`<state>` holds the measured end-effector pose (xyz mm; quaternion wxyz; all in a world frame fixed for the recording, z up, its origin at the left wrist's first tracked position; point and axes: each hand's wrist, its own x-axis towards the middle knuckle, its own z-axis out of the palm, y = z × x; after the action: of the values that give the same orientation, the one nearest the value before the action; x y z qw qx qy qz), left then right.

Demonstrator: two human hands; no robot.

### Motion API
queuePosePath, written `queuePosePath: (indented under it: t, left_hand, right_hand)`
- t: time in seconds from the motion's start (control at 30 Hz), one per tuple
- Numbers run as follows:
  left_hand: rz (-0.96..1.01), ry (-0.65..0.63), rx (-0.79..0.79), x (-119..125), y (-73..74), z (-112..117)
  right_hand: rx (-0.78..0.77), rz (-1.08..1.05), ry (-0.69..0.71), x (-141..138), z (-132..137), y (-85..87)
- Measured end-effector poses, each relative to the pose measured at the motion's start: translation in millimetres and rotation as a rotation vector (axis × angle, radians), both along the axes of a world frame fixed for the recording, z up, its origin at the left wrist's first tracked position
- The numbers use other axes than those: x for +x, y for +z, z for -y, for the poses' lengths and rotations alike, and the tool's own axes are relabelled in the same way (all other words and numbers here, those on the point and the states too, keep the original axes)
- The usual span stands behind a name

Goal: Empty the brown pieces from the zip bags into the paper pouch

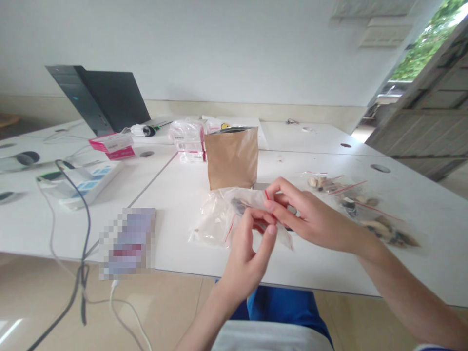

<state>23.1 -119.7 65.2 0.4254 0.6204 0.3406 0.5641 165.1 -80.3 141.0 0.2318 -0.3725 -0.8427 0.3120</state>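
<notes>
Both hands pinch a clear zip-lock bag with a red seal line, held just above the table. My left hand grips its near edge between thumb and fingers. From the right, my right hand closes on the red seal strip. Something dark and small shows through the plastic; I cannot make out what. Under and left of it lie other clear plastic bags. A brown paper pouch stands upright right behind, its top open. Several filled zip-lock bags with pale and dark pieces lie to the right.
On the left are a pixelated phone-like slab with a white cable, a power strip, and pink-white boxes. Plastic-wrapped boxes stand behind, left of the pouch. A black computer tower sits at the back left. Cables hang over the table's front edge.
</notes>
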Motion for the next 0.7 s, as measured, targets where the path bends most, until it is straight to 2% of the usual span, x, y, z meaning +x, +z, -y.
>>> queuePosePath:
  t: [0.1,0.17,0.27,0.33,0.4,0.53,0.7]
  left_hand:
    - [0.094,0.094,0.016,-8.6,-1.7,-8.3]
    - [0.153,0.129,0.007,-14.7,-2.0,-14.4]
    - [0.209,0.216,0.010,-23.3,-1.4,-24.5]
    - [0.229,0.264,0.007,-28.6,-0.7,-31.1]
    - [0.302,0.275,-0.014,-33.2,0.3,-37.0]
    - [0.572,0.239,-0.046,-39.5,3.0,-46.0]
    - [0.661,0.244,-0.045,-44.1,4.0,-51.9]
  right_hand:
    - [-0.119,-0.221,0.191,-21.6,-15.2,-2.6]
    - [-0.188,-0.283,0.281,-31.4,-24.7,-6.6]
    - [-0.243,-0.334,0.336,-40.9,-37.0,-13.8]
    - [-0.226,-0.348,0.338,-44.9,-44.1,-16.7]
    - [-0.155,-0.256,0.312,-48.4,-50.5,-16.3]
    - [-0.001,0.038,0.283,-57.0,-61.3,-7.4]
    - [0.039,0.117,0.324,-65.7,-67.8,-1.2]
